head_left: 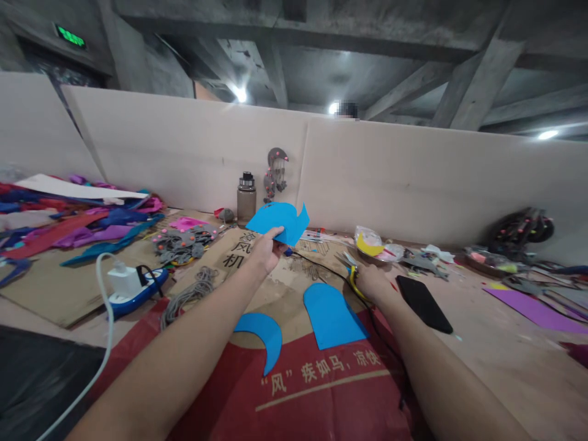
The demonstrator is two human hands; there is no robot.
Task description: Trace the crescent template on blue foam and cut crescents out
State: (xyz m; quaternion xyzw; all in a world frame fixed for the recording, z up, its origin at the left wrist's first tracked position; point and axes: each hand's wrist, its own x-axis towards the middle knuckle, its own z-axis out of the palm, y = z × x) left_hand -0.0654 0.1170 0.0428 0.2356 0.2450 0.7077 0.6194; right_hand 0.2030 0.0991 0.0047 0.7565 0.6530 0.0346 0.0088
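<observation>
My left hand (271, 250) pinches a sheet of blue felt-like material (275, 219) that has a curved cut edge, holding it up off the table. In my right hand (371, 282) is a pair of scissors with yellow handles (353, 278); the blades point up and left, apart from the blue sheet. Below the hands lie a blue crescent (271, 335) and a blue piece with one rounded end (331, 318). Both rest on a red and brown printed paper sheet (321, 392).
A dark phone (423, 303) lies right of my right hand. At left are a blue power strip (138, 293), grey cord (193, 294) and heaped coloured scraps (92, 223). A bottle (247, 201) and a hanging grey moon ornament (276, 168) are by the partition (390, 177).
</observation>
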